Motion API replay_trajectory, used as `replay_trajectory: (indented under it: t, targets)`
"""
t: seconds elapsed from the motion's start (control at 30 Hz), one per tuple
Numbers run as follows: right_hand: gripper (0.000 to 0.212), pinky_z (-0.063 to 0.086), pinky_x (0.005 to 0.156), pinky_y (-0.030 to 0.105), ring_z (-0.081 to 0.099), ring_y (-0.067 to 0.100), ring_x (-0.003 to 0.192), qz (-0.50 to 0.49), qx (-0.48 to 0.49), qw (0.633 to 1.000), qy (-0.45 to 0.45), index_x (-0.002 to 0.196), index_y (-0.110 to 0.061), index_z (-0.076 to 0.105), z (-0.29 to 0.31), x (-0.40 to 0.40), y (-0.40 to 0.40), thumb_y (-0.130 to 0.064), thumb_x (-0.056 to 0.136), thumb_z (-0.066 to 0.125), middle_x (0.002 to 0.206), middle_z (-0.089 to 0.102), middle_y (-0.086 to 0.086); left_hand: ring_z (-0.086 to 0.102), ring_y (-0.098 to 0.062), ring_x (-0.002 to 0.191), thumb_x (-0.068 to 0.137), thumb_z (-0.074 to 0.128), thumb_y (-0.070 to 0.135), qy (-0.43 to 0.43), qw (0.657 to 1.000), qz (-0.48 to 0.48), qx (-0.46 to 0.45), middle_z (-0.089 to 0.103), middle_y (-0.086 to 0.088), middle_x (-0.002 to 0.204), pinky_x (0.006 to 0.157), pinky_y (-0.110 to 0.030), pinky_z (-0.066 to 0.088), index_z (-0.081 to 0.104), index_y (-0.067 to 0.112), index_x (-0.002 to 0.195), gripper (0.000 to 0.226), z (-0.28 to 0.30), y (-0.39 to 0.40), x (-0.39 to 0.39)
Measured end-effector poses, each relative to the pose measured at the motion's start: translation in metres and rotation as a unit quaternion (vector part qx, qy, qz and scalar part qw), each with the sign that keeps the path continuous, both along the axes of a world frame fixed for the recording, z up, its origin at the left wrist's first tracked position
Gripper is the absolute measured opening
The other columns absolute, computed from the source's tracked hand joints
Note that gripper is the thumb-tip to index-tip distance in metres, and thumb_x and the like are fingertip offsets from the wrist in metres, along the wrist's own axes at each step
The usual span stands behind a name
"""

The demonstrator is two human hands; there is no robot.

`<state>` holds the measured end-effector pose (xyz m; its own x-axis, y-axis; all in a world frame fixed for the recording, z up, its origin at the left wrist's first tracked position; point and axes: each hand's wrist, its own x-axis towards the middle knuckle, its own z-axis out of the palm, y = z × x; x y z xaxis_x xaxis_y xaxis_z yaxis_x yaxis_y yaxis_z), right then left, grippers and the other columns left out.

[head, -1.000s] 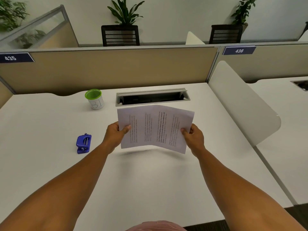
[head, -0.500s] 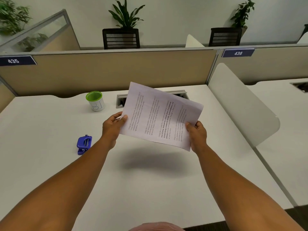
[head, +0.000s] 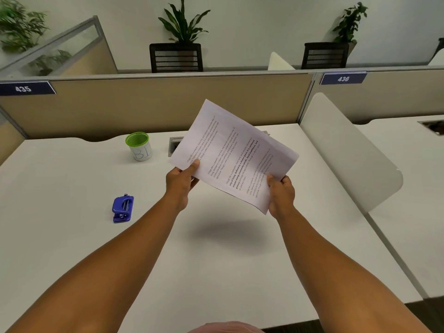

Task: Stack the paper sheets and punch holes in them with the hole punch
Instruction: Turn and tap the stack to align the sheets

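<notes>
You hold the stack of white printed paper sheets (head: 236, 156) in the air above the white desk (head: 72, 236), well clear of its surface, and its shadow falls on the desk below. Both hands grip it at the near edge, probably so that you can square the edges before punching. Your left hand (head: 181, 182) pinches the near left corner, the thumb pressed on top of the print and the other fingers hidden below. Your right hand (head: 281, 195) pinches the near right corner in the same way, with the fingers curled around the edge.

The stack is tilted: its far corner rises up and away from you, toward the beige partition wall (head: 156, 104). Its long axis runs diagonally, from near right to far left, and the text lines run along this axis.

The small blue hole punch (head: 122, 209) lies on the desk, well to the left of the stack and nearer to you, untouched. A white cup with a green rim (head: 139, 146) stands left of the stack, farther away.
</notes>
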<state>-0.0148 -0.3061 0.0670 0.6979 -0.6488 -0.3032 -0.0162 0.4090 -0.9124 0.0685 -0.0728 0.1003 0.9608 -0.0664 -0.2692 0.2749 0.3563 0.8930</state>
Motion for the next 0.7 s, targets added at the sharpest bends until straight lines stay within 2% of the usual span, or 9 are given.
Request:
replay_trajectory:
  t: [0.1, 0.2, 0.33, 0.4, 0.53, 0.6, 0.7]
  targets:
    - [0.013, 0.059, 0.069, 0.031, 0.069, 0.017, 0.086, 0.0, 0.012, 1.0, -0.001, 0.101, -0.02, 0.061, 0.003, 0.003, 0.005, -0.012, 0.092, 0.061, 0.1, 0.07, -0.002, 0.071, -0.017, 0.1, 0.087, 0.074, 0.017, -0.015, 0.999, -0.027, 0.013, 0.073, 0.001, 0.112, 0.084, -0.034, 0.06, 0.065, 0.027, 0.108, 0.025, 0.001, -0.01, -0.004]
    - [0.015, 0.058, 0.064, 0.029, 0.069, 0.017, 0.087, 0.01, 0.031, 0.999, -0.004, 0.1, -0.022, 0.059, 0.007, 0.005, 0.011, -0.009, 0.092, 0.057, 0.101, 0.07, -0.002, 0.072, -0.017, 0.1, 0.087, 0.074, 0.016, -0.027, 0.998, -0.055, 0.022, 0.072, 0.002, 0.114, 0.078, -0.029, 0.06, 0.063, 0.023, 0.115, 0.03, 0.004, -0.019, -0.007]
    - [0.024, 0.057, 0.076, 0.034, 0.067, 0.02, 0.094, 0.038, 0.052, 0.998, -0.014, 0.105, -0.02, 0.059, 0.008, 0.01, 0.015, -0.001, 0.092, 0.052, 0.107, 0.068, 0.002, 0.073, -0.018, 0.099, 0.088, 0.073, 0.014, -0.037, 0.995, -0.086, 0.038, 0.072, -0.001, 0.116, 0.074, -0.027, 0.06, 0.063, 0.015, 0.121, 0.034, 0.004, -0.024, -0.009]
    - [0.031, 0.058, 0.073, 0.034, 0.067, 0.018, 0.094, 0.055, 0.049, 0.997, -0.012, 0.112, -0.019, 0.058, 0.009, 0.009, 0.014, 0.002, 0.091, 0.052, 0.108, 0.068, 0.0, 0.072, -0.02, 0.099, 0.089, 0.072, 0.014, -0.042, 0.994, -0.087, 0.05, 0.072, -0.003, 0.116, 0.075, -0.028, 0.06, 0.063, 0.016, 0.12, 0.033, 0.004, -0.024, -0.007]
    - [0.043, 0.059, 0.065, 0.029, 0.067, 0.021, 0.102, 0.081, 0.04, 0.996, -0.018, 0.121, -0.015, 0.057, 0.005, 0.006, 0.008, 0.007, 0.084, 0.058, 0.114, 0.068, 0.003, 0.072, -0.024, 0.1, 0.089, 0.072, 0.014, -0.058, 0.991, -0.086, 0.088, 0.072, -0.006, 0.116, 0.079, -0.034, 0.061, 0.062, 0.013, 0.123, 0.035, 0.005, -0.019, 0.0]
    - [0.043, 0.059, 0.068, 0.03, 0.066, 0.024, 0.104, 0.071, 0.041, 0.996, -0.015, 0.118, -0.014, 0.059, 0.002, 0.004, 0.005, 0.006, 0.081, 0.064, 0.116, 0.067, 0.004, 0.071, -0.024, 0.102, 0.088, 0.072, 0.016, -0.069, 0.987, -0.088, 0.115, 0.072, -0.005, 0.116, 0.083, -0.037, 0.06, 0.062, 0.013, 0.124, 0.037, 0.006, -0.016, 0.005]
    - [0.044, 0.059, 0.073, 0.032, 0.067, 0.027, 0.105, 0.053, 0.037, 0.998, -0.009, 0.115, -0.013, 0.057, -0.003, 0.001, 0.0, 0.004, 0.077, 0.071, 0.115, 0.066, 0.007, 0.07, -0.023, 0.102, 0.089, 0.072, 0.018, -0.088, 0.98, -0.088, 0.153, 0.072, -0.001, 0.112, 0.086, -0.039, 0.059, 0.064, 0.019, 0.115, 0.028, 0.006, -0.009, 0.013]
